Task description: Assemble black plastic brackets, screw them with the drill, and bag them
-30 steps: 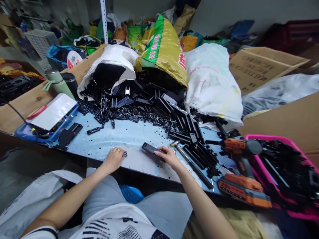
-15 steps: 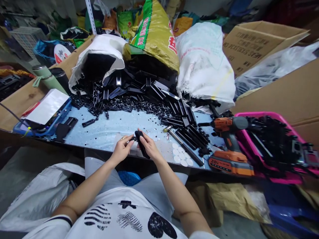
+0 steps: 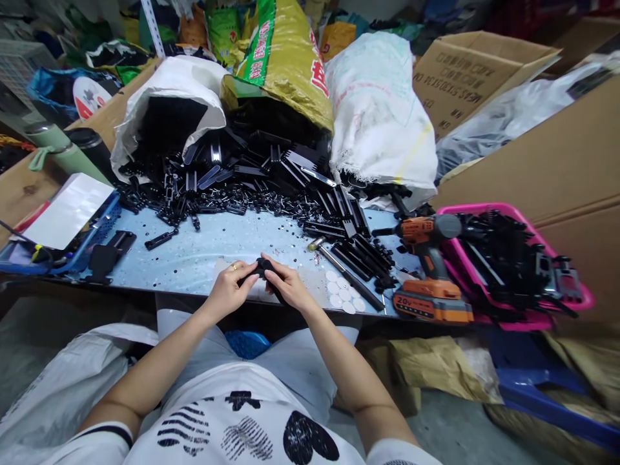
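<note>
My left hand (image 3: 231, 288) is closed, its thumb and forefinger pinching a small dark piece against the end of a long black part (image 3: 264, 265). The small piece's kind is too hidden to name. My right hand (image 3: 289, 284) grips the long black part, mostly covered by the fingers and palm. Both hands meet over the front edge of the blue-covered table (image 3: 194, 258). To their right lie a hammer (image 3: 358, 284) with a black handle and several white round discs (image 3: 345, 294).
Black metal parts (image 3: 261, 194) are heaped before a yellow sack (image 3: 295, 64) and white sacks (image 3: 382, 110). An orange cordless drill (image 3: 431, 284) stands at right beside a pink basket (image 3: 588, 294) of black parts. A blue basket (image 3: 72, 265) sits at left.
My hands have come together, with the small piece now against the black part's end. The black part has turned. The view has shifted slightly to the right.
</note>
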The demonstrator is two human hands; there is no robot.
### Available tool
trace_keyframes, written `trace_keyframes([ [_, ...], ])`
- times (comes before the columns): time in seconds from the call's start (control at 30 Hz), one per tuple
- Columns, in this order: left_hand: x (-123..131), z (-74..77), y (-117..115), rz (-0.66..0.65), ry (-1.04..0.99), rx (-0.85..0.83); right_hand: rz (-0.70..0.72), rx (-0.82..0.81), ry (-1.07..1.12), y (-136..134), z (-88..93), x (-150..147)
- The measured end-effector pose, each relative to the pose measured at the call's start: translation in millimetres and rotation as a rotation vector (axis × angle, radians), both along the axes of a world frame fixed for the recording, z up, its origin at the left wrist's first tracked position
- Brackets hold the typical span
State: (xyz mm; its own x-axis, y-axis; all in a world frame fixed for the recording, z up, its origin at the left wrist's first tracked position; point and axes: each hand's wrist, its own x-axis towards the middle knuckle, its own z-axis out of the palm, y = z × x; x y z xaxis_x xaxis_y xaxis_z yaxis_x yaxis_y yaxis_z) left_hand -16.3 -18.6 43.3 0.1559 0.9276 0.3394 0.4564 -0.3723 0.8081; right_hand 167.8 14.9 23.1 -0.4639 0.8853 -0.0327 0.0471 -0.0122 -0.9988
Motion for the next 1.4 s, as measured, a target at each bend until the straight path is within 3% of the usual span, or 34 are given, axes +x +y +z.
trace_keyframes([
  [0.3,4.9,13.1,8.2,-0.062,0.111,0.017,-0.099,0.075,-0.016,2.4,-4.0,6.6],
  [0.5,12.1,8.7,4.8,-0.015,0.098,0.07,-0.048,0.474,-0.206,8.5,7.0,16.5],
  [0.57,19.5,5.8,1.8,0.038,0.07,0.116,-0.077,0.529,-0.215,6.6,8.4,13.6],
  [0.73,35.8,5.0,0.2,0.251,-0.045,0.294,-0.244,0.444,-0.133,-9.8,1.4,-9.7],
  [0.83,34.2,4.9,5.4,0.223,-0.064,0.322,-0.279,0.41,-0.138,-18.1,-5.3,-20.8],
  [0.93,30.6,-6.6,11.9,0.192,-0.08,0.22,-0.247,0.377,-0.18,-14.1,-11.6,-24.3],
  [1.07,27.8,-36.1,12.4,0.381,-0.142,-0.066,-0.102,0.478,-0.429,30.2,-16.4,-3.1],
  [1.13,22.6,-45.9,10.8,0.409,0.008,-0.097,-0.214,0.524,-0.568,70.3,-15.5,25.3],
  [1.2,15.3,-48.5,12.0,0.286,0.275,-0.026,-0.393,0.527,-0.627,116.2,-12.6,63.0],
  [1.33,6.9,-41.7,27.4,-0.223,0.676,0.074,-0.675,0.449,-0.8,199.2,-6.3,135.5],
  [1.4,7.6,-39.0,36.1,-0.295,0.781,0.07,-0.806,0.359,-0.862,229.0,-4.2,160.6],
])
